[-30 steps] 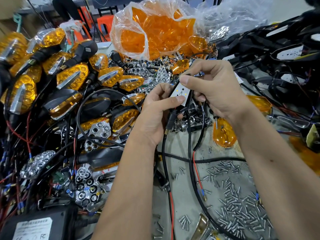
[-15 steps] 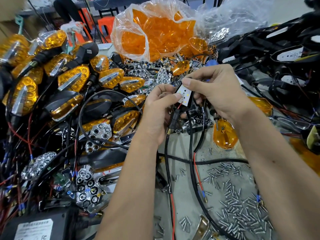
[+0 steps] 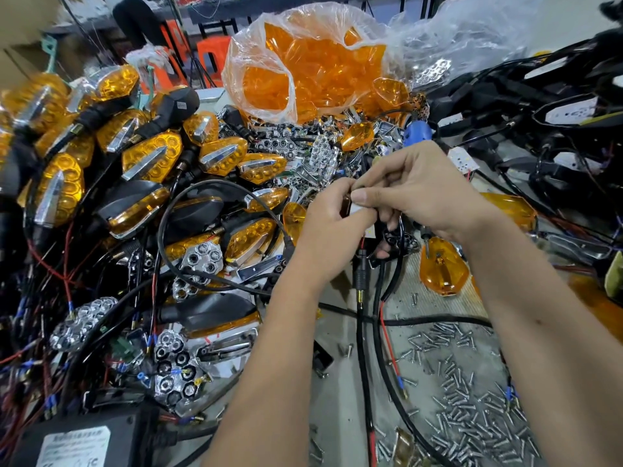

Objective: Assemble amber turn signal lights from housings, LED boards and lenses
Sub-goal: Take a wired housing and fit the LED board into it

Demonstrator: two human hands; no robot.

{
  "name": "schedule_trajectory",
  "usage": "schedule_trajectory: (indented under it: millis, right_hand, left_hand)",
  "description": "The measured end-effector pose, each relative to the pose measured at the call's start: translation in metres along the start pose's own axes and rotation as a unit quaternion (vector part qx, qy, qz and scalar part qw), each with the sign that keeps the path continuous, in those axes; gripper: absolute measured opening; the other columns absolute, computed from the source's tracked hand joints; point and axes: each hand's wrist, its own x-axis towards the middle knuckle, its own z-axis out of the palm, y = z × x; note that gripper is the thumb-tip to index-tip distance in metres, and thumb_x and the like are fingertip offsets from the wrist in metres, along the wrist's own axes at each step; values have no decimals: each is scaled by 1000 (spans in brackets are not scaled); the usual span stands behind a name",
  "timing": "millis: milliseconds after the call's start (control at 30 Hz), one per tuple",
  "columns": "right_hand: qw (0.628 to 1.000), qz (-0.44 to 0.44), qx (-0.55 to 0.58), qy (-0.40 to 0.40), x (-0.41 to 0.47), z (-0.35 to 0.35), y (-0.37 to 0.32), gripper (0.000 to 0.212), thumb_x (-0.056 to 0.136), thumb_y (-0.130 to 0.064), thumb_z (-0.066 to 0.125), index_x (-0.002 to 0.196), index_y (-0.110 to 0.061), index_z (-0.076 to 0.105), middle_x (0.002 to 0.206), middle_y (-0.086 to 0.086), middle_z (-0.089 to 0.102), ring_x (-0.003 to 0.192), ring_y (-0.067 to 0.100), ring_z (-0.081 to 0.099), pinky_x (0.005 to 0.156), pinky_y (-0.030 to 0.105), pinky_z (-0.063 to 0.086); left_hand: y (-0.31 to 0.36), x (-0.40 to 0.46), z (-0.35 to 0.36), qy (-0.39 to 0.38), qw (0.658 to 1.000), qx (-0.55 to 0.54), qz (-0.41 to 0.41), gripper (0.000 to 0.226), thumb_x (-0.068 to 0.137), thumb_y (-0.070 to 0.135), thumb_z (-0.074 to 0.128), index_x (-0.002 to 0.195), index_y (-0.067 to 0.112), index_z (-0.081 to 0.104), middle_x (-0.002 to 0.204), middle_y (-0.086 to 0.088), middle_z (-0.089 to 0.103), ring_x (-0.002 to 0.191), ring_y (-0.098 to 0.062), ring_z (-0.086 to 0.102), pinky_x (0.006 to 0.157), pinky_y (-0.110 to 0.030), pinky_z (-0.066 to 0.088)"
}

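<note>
At the middle of the cluttered grey workbench, the left hand and the right hand meet, fingers curled together around a small white LED board, of which only a sliver shows between the thumbs. The left thumb lies along the board's near edge; the right thumb presses on it from above, its other fingers folded beneath and touching a black plastic housing just below the hands. From that spot a black cable with a barrel connector hangs down toward the near edge, beside a thin red wire. To the right of the hands, near them, an amber faceted lens lies on the bench, and a second amber lens lies farther right. A scatter of small silver screws covers the near right of the bench. At the far centre stands a clear plastic bag full of amber lenses. The left side is heaped with finished amber turn signal lights with chrome inserts, tangled with black and red wiring, and among them lie chrome honeycomb reflectors. A heap of black housings with cables fills the far right. At the near left corner sits a black box with a white label.
</note>
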Motion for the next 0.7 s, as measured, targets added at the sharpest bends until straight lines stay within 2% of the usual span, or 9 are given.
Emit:
schedule_trajectory:
  millis: [100,300,433,700]
  right_hand:
    - [1000,5,1,1,-1,0,-2,12,82,-3,83,90,4,78,61,15,68,47,15,60,45,23,52]
    - [1000,27,-6,-6,0,-2,-5,9,85,3,80,93,5,76,65,17,67,53,19,62,49,26,55]
    - [999,39,-19,9,0,-2,-6,9,84,7,78,92,9,74,68,21,68,49,17,61,46,23,52]
    - [998,58,-23,16,0,-3,-6,4,84,8,77,88,9,75,60,10,67,48,14,61,46,23,53]
  left_hand:
    - [1,1,-2,-17,999,-27,-8,15,98,-9,49,108,-1,56,84,-16,63,66,-35,66,60,-41,58]
    - [2,1,0,-19,999,-37,-21,19,102,-9,43,112,0,56,81,-14,62,62,-32,64,52,-33,55]
    - [2,3,-2,-27,996,-78,-46,27,100,-8,37,109,-2,61,77,-14,67,63,-37,69,59,-40,62]
    - [-4,4,-7,-49,989,-124,-58,35,78,2,41,97,-1,69,81,-21,69,71,-43,70,67,-44,62]
